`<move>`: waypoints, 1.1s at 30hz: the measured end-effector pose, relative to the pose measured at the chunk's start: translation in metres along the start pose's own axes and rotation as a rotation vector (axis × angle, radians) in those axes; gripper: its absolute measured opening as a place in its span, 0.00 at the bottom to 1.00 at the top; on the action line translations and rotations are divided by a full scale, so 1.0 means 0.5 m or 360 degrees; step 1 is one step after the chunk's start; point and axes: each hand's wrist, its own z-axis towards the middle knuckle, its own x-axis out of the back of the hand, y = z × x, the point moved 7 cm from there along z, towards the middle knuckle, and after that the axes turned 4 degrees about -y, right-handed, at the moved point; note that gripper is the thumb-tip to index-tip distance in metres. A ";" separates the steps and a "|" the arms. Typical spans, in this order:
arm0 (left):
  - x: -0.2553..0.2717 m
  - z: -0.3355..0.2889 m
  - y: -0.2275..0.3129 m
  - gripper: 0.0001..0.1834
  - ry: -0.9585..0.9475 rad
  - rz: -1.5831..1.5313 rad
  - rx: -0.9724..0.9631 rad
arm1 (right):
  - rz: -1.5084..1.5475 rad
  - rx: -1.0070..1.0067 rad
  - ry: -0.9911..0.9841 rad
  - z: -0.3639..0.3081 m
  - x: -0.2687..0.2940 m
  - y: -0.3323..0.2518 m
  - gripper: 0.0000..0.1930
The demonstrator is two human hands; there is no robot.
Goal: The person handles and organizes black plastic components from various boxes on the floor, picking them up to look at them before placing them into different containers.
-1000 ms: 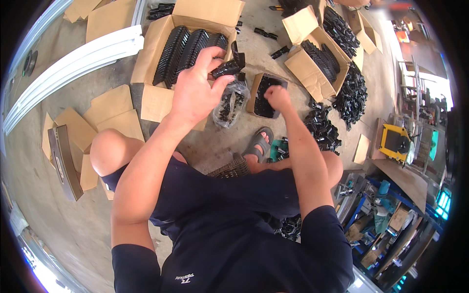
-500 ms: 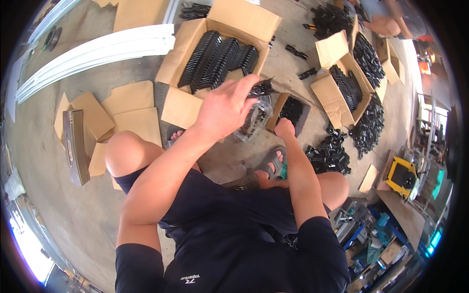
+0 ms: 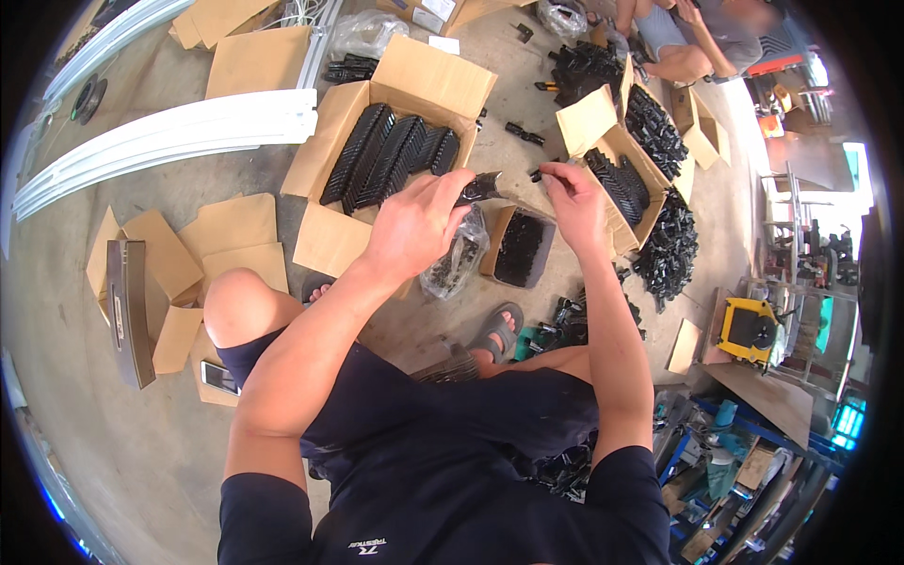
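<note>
My left hand (image 3: pixel 414 229) is closed around a black plastic part (image 3: pixel 479 188), whose far end points right. To its right, my right hand (image 3: pixel 576 209) is raised with thumb and fingertips pinched together. Whatever is in that pinch is too small to make out; a dark piece shows by the fingertips, perhaps lying on the floor behind. Below and between the hands stands a small open box (image 3: pixel 491 259) holding small black pieces. Beside it lies a clear plastic bag (image 3: pixel 456 264). Beyond my left hand, a large open carton (image 3: pixel 327 141) holds neat rows of black parts.
Another open carton (image 3: pixel 646 222) with black parts stands at right, beside heaps of loose black parts (image 3: pixel 667 250). White strips (image 3: pixel 188 132) lie at left, near folded cardboard (image 3: pixel 254 231) and a phone (image 3: pixel 219 378). A person (image 3: pixel 692 56) sits at far right.
My right hand has come up out of the small box, moving away from me and to the right of the black part. My left hand keeps its hold. The head view has shifted.
</note>
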 end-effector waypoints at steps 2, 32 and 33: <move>0.004 -0.001 0.008 0.26 0.0009 -0.0005 -0.0001 | 0.0071 0.0181 -0.0001 -0.032 0.022 -0.158 0.06; 0.021 -0.017 0.024 0.36 0.0085 -0.0085 -0.0008 | -0.1187 0.1322 -0.0020 -0.126 -0.099 -0.369 0.13; 0.024 -0.018 0.021 0.35 0.0105 -0.0126 0.0018 | -0.1134 0.1323 0.0007 -0.129 -0.091 -0.380 0.13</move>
